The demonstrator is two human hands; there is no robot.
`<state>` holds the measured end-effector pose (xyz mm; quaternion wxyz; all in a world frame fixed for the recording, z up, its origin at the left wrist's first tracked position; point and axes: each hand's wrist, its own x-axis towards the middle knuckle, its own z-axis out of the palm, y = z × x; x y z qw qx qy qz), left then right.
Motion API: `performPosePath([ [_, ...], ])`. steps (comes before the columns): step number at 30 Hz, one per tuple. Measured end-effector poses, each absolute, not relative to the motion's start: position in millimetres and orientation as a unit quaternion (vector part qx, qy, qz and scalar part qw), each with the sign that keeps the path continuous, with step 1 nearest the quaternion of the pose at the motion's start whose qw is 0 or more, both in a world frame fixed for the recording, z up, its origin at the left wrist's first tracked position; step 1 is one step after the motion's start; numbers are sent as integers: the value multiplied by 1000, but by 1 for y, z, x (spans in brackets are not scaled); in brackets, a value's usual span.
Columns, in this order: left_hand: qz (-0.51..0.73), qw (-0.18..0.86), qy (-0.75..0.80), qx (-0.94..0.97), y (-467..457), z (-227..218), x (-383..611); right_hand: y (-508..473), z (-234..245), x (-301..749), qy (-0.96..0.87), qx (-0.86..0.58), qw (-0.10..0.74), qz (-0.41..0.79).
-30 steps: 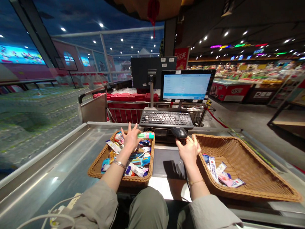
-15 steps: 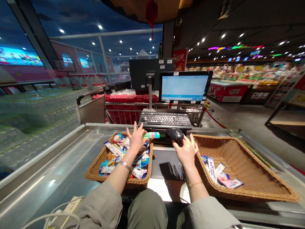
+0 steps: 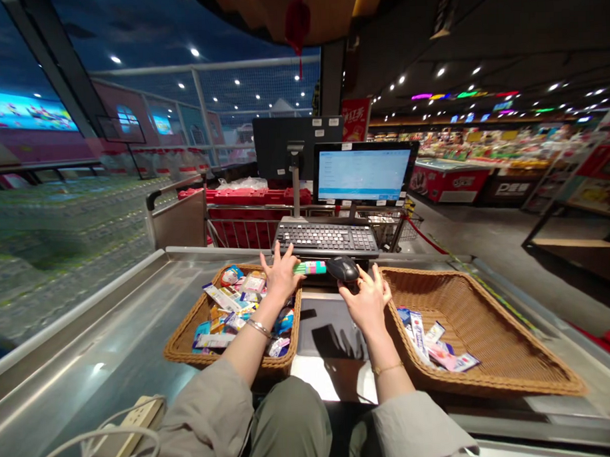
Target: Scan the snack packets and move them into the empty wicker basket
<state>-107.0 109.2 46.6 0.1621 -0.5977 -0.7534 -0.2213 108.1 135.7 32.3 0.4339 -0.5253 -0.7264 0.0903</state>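
My left hand (image 3: 281,276) is raised over the front of the left wicker basket (image 3: 186,339), and a striped pink and teal stick-shaped item (image 3: 310,267) sticks out from it to the right. My right hand (image 3: 366,300) grips a black handheld barcode scanner (image 3: 342,269), whose head sits almost against the striped item's end. Packets and toothpaste boxes (image 3: 233,317) crowd the left basket. The right wicker basket (image 3: 493,322) lies just past my right hand, with several boxes and packets (image 3: 429,344) in its near left corner.
A black keyboard (image 3: 325,240) and a lit monitor (image 3: 362,176) stand just beyond my hands. Steel counter (image 3: 88,336) runs along the left. A power strip with white cables (image 3: 136,421) lies near my left arm. Behind the keyboard stands a metal cart with red crates (image 3: 245,224).
The striped item has moved right, away from the left basket and toward the scanner. My hands are closer together, and the whole view has shifted slightly.
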Motion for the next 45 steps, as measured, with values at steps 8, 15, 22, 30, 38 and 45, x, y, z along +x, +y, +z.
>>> performPosePath([
  [8,-237,166,-741,-606,113,44,-102,134,34,110,-737,-511,429,104],
  [15,-227,158,-745,-607,116,46,-99,132,36,110,-744,-504,426,102],
  [22,-230,150,-742,-611,117,47,-96,132,32,111,-762,-489,416,78],
  [30,-257,183,-729,-607,122,44,-93,131,31,112,-760,-482,429,73],
  [38,-266,197,-721,-609,126,44,-91,129,35,116,-756,-483,434,83],
  [45,-275,198,-721,-605,126,47,-88,127,37,122,-771,-464,427,86],
])
